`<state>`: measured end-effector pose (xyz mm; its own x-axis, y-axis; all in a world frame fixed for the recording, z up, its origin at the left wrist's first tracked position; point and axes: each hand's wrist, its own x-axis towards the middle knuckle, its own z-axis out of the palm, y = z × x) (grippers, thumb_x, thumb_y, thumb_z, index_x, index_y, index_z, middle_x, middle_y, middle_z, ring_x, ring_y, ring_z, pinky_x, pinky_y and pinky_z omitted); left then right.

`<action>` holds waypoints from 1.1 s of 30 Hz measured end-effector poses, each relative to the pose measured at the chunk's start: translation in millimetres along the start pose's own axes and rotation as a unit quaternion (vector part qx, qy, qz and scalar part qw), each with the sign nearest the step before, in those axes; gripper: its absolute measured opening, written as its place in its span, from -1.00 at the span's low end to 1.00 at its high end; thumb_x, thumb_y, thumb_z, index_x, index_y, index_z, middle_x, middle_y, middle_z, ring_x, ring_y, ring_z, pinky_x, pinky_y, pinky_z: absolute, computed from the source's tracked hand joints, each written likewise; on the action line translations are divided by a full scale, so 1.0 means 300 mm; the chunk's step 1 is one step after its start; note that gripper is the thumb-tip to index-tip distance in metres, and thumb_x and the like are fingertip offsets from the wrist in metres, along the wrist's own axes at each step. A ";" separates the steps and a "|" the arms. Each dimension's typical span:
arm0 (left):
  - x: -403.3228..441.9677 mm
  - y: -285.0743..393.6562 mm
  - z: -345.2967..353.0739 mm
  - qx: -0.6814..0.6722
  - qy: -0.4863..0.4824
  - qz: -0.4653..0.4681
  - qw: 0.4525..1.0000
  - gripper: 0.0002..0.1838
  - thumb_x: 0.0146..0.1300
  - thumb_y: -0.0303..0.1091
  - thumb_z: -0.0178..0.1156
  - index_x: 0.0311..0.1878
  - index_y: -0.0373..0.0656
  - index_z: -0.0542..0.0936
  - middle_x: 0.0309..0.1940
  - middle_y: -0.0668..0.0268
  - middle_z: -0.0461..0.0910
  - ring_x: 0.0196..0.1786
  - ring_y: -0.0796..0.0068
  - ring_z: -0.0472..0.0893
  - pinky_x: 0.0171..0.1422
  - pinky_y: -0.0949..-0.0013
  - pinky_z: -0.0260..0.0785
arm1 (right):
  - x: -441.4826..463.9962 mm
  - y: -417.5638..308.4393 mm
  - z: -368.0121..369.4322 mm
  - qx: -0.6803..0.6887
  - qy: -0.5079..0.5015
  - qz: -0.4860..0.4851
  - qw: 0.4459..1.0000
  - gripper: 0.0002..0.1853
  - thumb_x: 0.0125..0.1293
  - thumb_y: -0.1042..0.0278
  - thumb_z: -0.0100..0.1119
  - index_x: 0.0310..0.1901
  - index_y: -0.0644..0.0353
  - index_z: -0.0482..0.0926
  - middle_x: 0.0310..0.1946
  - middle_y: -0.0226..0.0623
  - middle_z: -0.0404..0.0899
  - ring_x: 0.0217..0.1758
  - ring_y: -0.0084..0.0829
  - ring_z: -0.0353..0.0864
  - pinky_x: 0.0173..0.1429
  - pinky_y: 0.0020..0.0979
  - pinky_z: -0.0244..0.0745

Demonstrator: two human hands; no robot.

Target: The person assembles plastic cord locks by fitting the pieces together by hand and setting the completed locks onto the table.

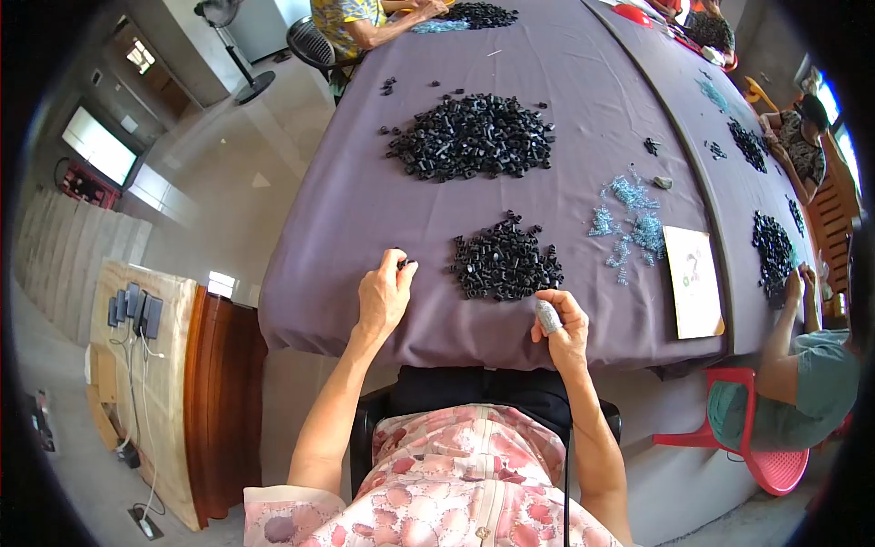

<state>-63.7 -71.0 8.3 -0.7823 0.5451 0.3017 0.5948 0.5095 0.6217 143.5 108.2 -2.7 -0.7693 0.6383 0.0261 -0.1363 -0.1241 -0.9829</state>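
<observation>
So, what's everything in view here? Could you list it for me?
Cloth-covered table: one, purple-grey, centre.
Small black pieces: too many to count, black, heaped near the hands, beyond, and at other seats.
Light blue bits: uncounted, blue, right of the near heap and farther off.
Flat card or booklet: one, whitish, right of the blue bits.
Lump: one, grey, beyond the card.
Other people: at least four, variously dressed, around the table.
Chair: one, red, lower right.
Floor fan: one, dark, upper left.
Cabinet: one, brown, left.
Adapters: several, dark, on the cabinet.
Shirt: one, pink-patterned, bottom.
Left hand: one, left of the near heap, pinching a black piece.
Right hand: one, grey-covered digit, heap's near-right edge.
</observation>
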 end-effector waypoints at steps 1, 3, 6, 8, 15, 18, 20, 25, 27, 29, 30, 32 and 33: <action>-0.003 0.007 0.001 0.004 0.005 0.005 1.000 -0.82 0.20 -0.31 0.15 -0.25 -0.16 0.41 -0.62 0.14 0.53 -0.53 0.07 0.55 -0.47 0.16 0.34 | 0.000 -0.002 0.001 -0.002 0.002 0.002 1.000 -0.82 0.24 0.63 -0.02 -0.14 0.32 0.47 -0.60 -0.45 0.43 -0.61 -0.68 0.38 -0.48 -0.63 0.30; 0.001 0.047 -0.003 0.004 0.010 0.022 1.000 -0.87 0.19 -0.35 0.15 -0.29 -0.16 0.45 -0.61 0.18 0.53 -0.55 0.10 0.54 -0.48 0.20 0.34 | -0.002 -0.007 0.003 -0.020 0.002 -0.006 1.000 -0.83 0.23 0.63 -0.02 -0.14 0.32 0.48 -0.59 -0.45 0.43 -0.61 -0.69 0.38 -0.48 -0.64 0.29; 0.021 0.120 0.037 -0.056 -0.011 0.081 0.995 -0.92 0.16 -0.40 0.16 -0.34 -0.16 0.49 -0.57 0.21 0.54 -0.51 0.13 0.56 -0.46 0.22 0.35 | -0.001 -0.011 0.009 -0.041 0.001 -0.012 0.999 -0.84 0.23 0.62 0.01 -0.16 0.31 0.48 -0.59 -0.46 0.44 -0.61 -0.70 0.38 -0.50 -0.64 0.27; 0.049 0.178 0.085 -0.099 0.006 0.157 0.983 -0.95 0.10 -0.49 0.20 -0.38 -0.21 0.52 -0.50 0.21 0.53 -0.54 0.29 0.53 -0.46 0.33 0.34 | -0.005 -0.014 0.012 -0.067 0.005 -0.011 0.998 -0.84 0.22 0.61 0.02 -0.16 0.31 0.48 -0.59 -0.47 0.44 -0.61 -0.70 0.39 -0.50 -0.64 0.26; 0.155 0.301 0.248 -0.068 -0.065 0.233 0.968 -0.87 0.01 -0.44 0.24 -0.33 -0.14 0.55 -0.38 0.29 0.49 -0.30 0.26 0.55 -0.25 0.27 0.43 | -0.020 -0.007 0.017 -0.148 0.013 -0.033 0.988 -0.84 0.18 0.57 0.12 -0.18 0.29 0.49 -0.62 -0.42 0.46 -0.63 -0.67 0.43 -0.51 -0.60 0.32; 0.177 0.298 0.292 -0.040 -0.098 0.237 0.966 -0.83 -0.01 -0.42 0.25 -0.30 -0.13 0.56 -0.36 0.28 0.47 -0.26 0.26 0.54 -0.20 0.27 0.42 | -0.016 -0.022 0.025 -0.162 0.005 -0.040 0.986 -0.86 0.20 0.63 0.03 -0.19 0.32 0.47 -0.63 -0.45 0.43 -0.63 -0.70 0.39 -0.52 -0.65 0.26; 0.188 0.297 0.308 -0.028 -0.109 0.233 0.966 -0.82 -0.02 -0.41 0.26 -0.28 -0.12 0.57 -0.36 0.27 0.47 -0.26 0.26 0.53 -0.19 0.27 0.42 | -0.011 -0.026 0.026 -0.161 0.007 -0.038 0.986 -0.86 0.19 0.63 0.04 -0.20 0.31 0.47 -0.64 -0.45 0.43 -0.64 -0.69 0.39 -0.53 -0.65 0.26; 0.207 0.298 0.322 -0.027 -0.122 0.219 0.968 -0.81 -0.02 -0.41 0.26 -0.26 -0.10 0.61 -0.38 0.28 0.47 -0.27 0.28 0.54 -0.21 0.27 0.42 | -0.002 -0.029 0.029 -0.158 0.004 -0.021 0.987 -0.86 0.18 0.63 0.06 -0.21 0.30 0.48 -0.64 -0.44 0.44 -0.64 -0.69 0.40 -0.54 -0.65 0.26; 0.201 0.298 0.322 -0.048 -0.127 0.201 0.970 -0.80 -0.03 -0.40 0.27 -0.26 -0.08 0.62 -0.38 0.30 0.47 -0.26 0.29 0.54 -0.22 0.28 0.43 | 0.001 -0.033 0.029 -0.161 0.002 -0.027 0.987 -0.86 0.17 0.63 0.07 -0.21 0.30 0.48 -0.63 -0.44 0.44 -0.64 -0.69 0.40 -0.54 -0.64 0.26; 0.195 0.298 0.321 -0.058 -0.131 0.191 0.971 -0.80 -0.03 -0.39 0.27 -0.26 -0.06 0.62 -0.39 0.32 0.47 -0.27 0.31 0.54 -0.23 0.29 0.41 | 0.000 -0.031 0.029 -0.164 0.001 -0.029 0.986 -0.85 0.16 0.64 0.07 -0.21 0.31 0.49 -0.62 -0.43 0.45 -0.64 -0.68 0.41 -0.54 -0.63 0.27; 0.194 0.299 0.320 -0.058 -0.132 0.190 0.971 -0.80 -0.03 -0.38 0.28 -0.26 -0.05 0.63 -0.39 0.33 0.47 -0.28 0.32 0.54 -0.22 0.29 0.40 | 0.000 -0.029 0.029 -0.166 0.000 -0.030 0.986 -0.85 0.16 0.64 0.08 -0.21 0.31 0.49 -0.61 -0.43 0.46 -0.64 -0.68 0.41 -0.54 -0.63 0.28; 0.190 0.308 0.316 -0.049 -0.129 0.195 0.971 -0.80 -0.03 -0.35 0.29 -0.27 -0.04 0.63 -0.39 0.35 0.47 -0.30 0.34 0.54 -0.21 0.28 0.37 | -0.001 -0.027 0.030 -0.168 0.001 -0.030 0.985 -0.85 0.15 0.64 0.08 -0.21 0.31 0.49 -0.59 -0.42 0.47 -0.64 -0.68 0.42 -0.54 -0.63 0.29; 0.188 0.316 0.313 -0.041 -0.123 0.201 0.971 -0.81 -0.04 -0.34 0.29 -0.28 -0.04 0.63 -0.39 0.36 0.47 -0.31 0.35 0.55 -0.20 0.28 0.36 | -0.002 -0.026 0.030 -0.169 0.002 -0.031 0.985 -0.85 0.15 0.64 0.08 -0.21 0.30 0.49 -0.58 -0.42 0.48 -0.64 -0.68 0.42 -0.54 -0.63 0.29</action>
<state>-34.1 70.6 16.3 -0.4158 0.8371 0.3555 0.8183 0.1738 0.5479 139.3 102.0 6.8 -0.7632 0.6401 0.0889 0.0324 0.1753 -0.9840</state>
